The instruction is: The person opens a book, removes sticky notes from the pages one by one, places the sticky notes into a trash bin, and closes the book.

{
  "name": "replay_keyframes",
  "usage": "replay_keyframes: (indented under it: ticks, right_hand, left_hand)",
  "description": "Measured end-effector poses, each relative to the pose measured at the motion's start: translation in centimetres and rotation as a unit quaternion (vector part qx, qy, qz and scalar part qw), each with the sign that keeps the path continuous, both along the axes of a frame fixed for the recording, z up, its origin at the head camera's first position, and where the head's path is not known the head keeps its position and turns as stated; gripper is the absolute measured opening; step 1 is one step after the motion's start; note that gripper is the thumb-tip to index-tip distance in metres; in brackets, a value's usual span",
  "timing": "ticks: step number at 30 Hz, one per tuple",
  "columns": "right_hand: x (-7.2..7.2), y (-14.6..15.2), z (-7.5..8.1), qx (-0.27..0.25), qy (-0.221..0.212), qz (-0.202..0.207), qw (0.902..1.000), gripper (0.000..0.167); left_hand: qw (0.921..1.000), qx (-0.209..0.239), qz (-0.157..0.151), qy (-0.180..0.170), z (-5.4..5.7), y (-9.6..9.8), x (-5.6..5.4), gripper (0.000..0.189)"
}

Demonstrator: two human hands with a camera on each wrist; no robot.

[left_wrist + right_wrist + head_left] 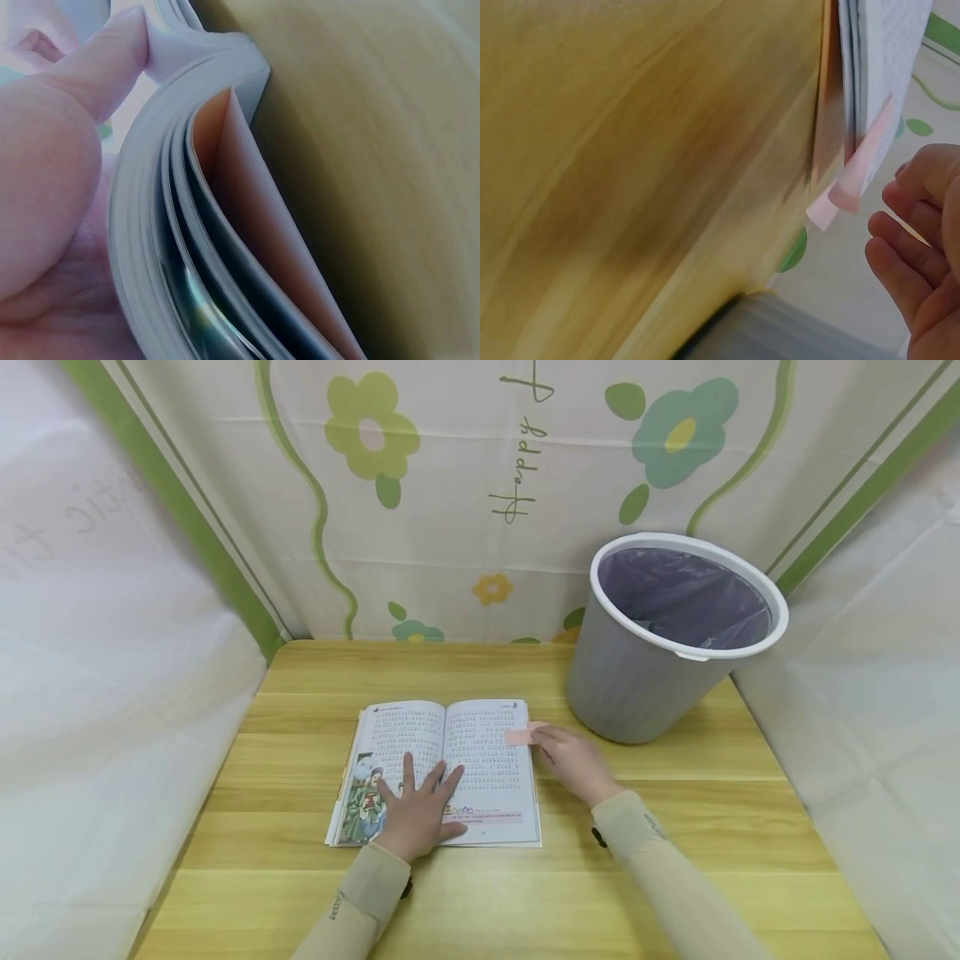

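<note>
An open book (480,777) lies on the table, small print on both pages and a coloured picture at its lower left. Across its lower middle my left hand (416,818) rests with spread fingers, holding the pages flat. In the left wrist view, the thumb lies on the page above the curved page block (150,195). Pink paper strips (517,738) stick out at the right page's outer edge. My right hand (573,760) is beside them, fingers loosely bent. The right wrist view shows its fingers (904,259) a little apart from the curled strip ends (847,191).
A grey bin (637,677) with a white rim and dark liner stands at the table's back right corner. The wooden table (300,693) is enclosed by a flowered curtain (450,485) behind and white cloth (112,693) at both sides.
</note>
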State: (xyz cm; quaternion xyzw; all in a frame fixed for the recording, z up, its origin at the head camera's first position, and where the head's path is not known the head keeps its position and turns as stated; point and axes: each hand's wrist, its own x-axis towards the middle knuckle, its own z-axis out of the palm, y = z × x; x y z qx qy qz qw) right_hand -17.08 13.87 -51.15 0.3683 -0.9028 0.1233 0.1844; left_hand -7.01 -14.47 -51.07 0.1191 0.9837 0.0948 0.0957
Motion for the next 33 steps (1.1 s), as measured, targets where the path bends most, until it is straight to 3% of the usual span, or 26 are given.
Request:
replay_keyframes:
  ticks: [9,33]
  right_hand:
    - [-0.8,-0.9,-0.7,0.039,-0.016,0.012,0.9991,0.023]
    - [-1.3,-1.8,-1.7,0.096,-0.013,-0.043,0.9944,0.023]
  left_hand:
    - [1.0000,-0.002,0.000,0.000,0.0,0.1,0.0,0.090]
    - [0.9999,0.007,-0.004,0.011,0.1,0.0,0.1,0.090]
